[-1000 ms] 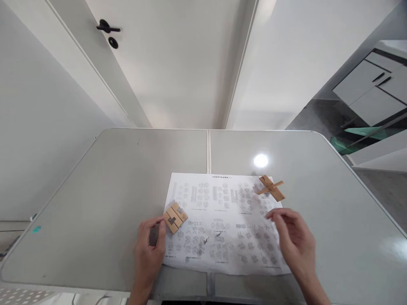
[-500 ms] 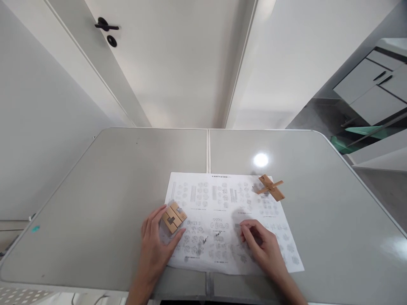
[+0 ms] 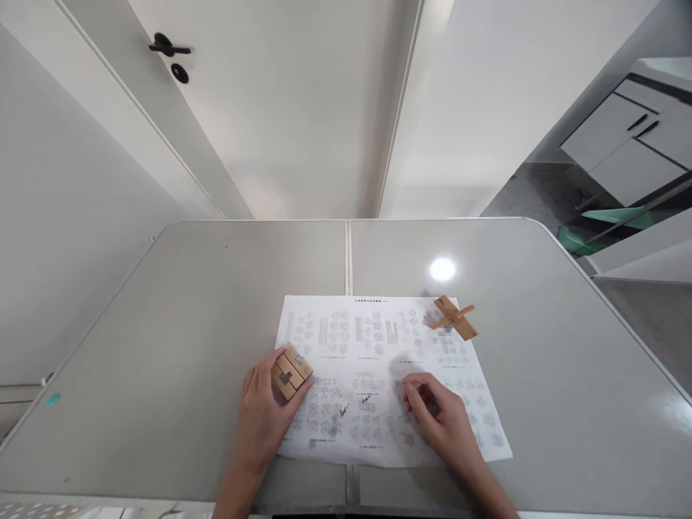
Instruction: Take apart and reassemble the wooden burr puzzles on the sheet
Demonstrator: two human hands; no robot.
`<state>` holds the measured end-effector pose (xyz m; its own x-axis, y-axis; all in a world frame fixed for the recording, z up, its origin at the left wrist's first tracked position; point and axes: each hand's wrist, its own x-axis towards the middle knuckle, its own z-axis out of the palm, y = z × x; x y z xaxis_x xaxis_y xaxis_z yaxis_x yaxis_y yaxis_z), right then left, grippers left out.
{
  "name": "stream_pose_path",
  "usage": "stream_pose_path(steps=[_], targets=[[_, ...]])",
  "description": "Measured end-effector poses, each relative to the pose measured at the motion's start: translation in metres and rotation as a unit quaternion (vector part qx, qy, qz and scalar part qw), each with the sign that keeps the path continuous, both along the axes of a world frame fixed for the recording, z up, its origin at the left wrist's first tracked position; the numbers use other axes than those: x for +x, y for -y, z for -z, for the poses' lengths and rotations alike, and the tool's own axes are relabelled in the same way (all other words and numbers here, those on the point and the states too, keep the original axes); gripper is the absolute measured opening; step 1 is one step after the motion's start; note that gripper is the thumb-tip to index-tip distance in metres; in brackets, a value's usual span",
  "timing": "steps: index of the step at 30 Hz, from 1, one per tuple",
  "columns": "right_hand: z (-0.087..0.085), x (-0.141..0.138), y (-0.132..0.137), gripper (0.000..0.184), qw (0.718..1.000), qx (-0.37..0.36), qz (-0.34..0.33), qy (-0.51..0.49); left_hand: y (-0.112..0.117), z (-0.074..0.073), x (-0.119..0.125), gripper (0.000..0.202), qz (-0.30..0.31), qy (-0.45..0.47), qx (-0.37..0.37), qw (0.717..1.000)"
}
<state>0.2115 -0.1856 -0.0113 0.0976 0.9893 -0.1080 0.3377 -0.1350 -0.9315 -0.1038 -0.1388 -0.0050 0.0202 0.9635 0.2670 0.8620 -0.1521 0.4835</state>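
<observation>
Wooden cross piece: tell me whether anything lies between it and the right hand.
Nothing visible does. The right hand rests on the printed sheet, and only flat paper lies between it and the wooden cross piece at the sheet's far right corner.

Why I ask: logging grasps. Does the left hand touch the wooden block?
Touching: head view shows left hand thumb and fingers closed around the wooden block.

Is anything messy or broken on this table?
Nothing looks broken or spilled. The white printed paper sheet lies flat, the wooden cross-shaped puzzle sits at its far right corner, and the left hand grips a tan wooden block puzzle.
</observation>
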Motion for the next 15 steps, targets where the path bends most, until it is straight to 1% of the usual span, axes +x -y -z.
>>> stream_pose_path(steps=[5,9,13,15], targets=[[0.0,0.0,-0.001,0.034,1.0,-0.002,0.005,0.0,0.001,0.001,-0.001,0.061,-0.009,0.007,-0.009,1.0],[-0.002,0.0,-0.002,0.035,1.0,-0.004,0.004,0.0,0.002,-0.002,0.0,0.06,-0.01,0.004,-0.003,1.0],[0.0,0.0,-0.001,0.035,1.0,-0.006,0.0,0.007,0.003,-0.006,0.005,0.058,0.0,0.003,0.012,1.0],[0.001,0.0,0.0,0.036,1.0,-0.006,-0.003,0.008,0.004,-0.009,0.011,0.056,0.016,0.011,0.016,1.0]])
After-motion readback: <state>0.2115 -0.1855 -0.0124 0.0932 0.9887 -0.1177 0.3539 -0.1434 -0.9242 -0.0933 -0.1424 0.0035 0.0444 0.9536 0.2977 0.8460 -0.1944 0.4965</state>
